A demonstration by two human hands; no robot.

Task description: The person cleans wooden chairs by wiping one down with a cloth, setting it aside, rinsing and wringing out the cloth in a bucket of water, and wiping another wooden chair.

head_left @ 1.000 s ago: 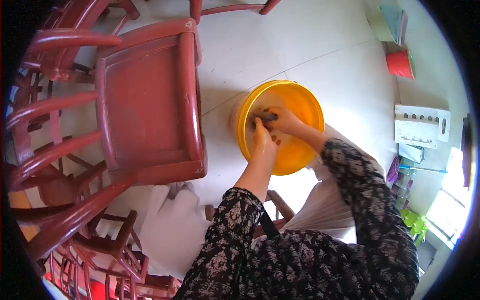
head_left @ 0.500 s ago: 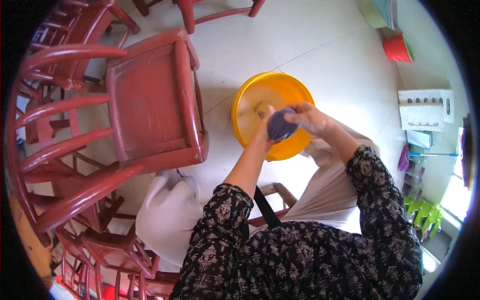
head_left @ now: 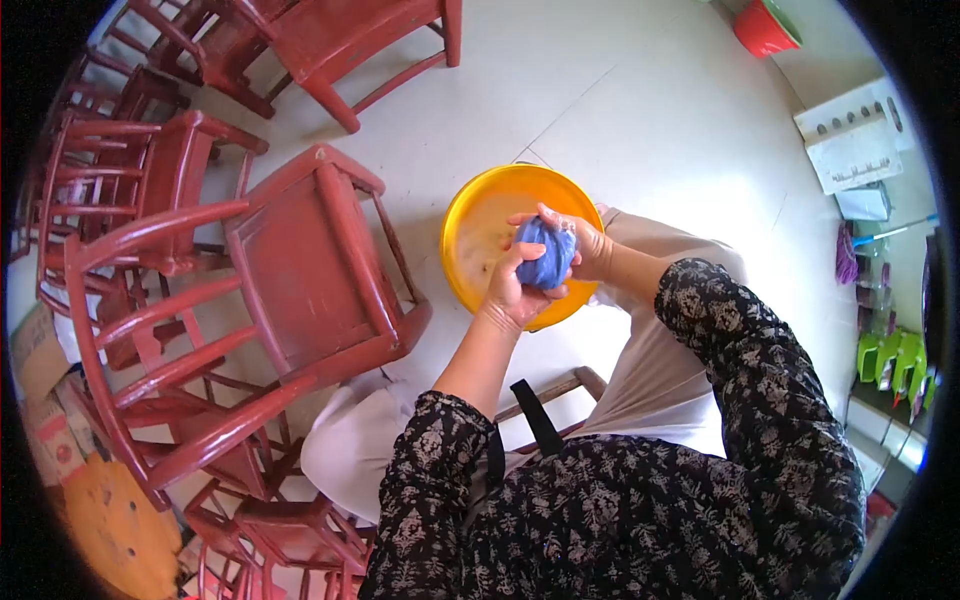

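A wadded, wet-looking blue cloth (head_left: pixel 545 255) is squeezed between both hands above a yellow bucket (head_left: pixel 450 230). My left hand (head_left: pixel 513 292) is closed on its near left side, with the thumb lying across the top. From the right, my right hand (head_left: pixel 592 250) wraps the other side, its fingers partly hidden behind the cloth. Cloudy liquid (head_left: pixel 480 225) shows inside the bucket, which stands on the floor between my knees.
A red wooden chair (head_left: pixel 305 270) stands close to the left of the bucket, with several more red chairs behind it. A red pot (head_left: pixel 767 28), a white rack (head_left: pixel 850 145) and green plastic items (head_left: pixel 895 365) line the right wall.
The cloth has turned from a dark, flatter shape into a lighter blue wad. My right hand has moved down around its side, and my left thumb now presses on top. The camera view has shifted.
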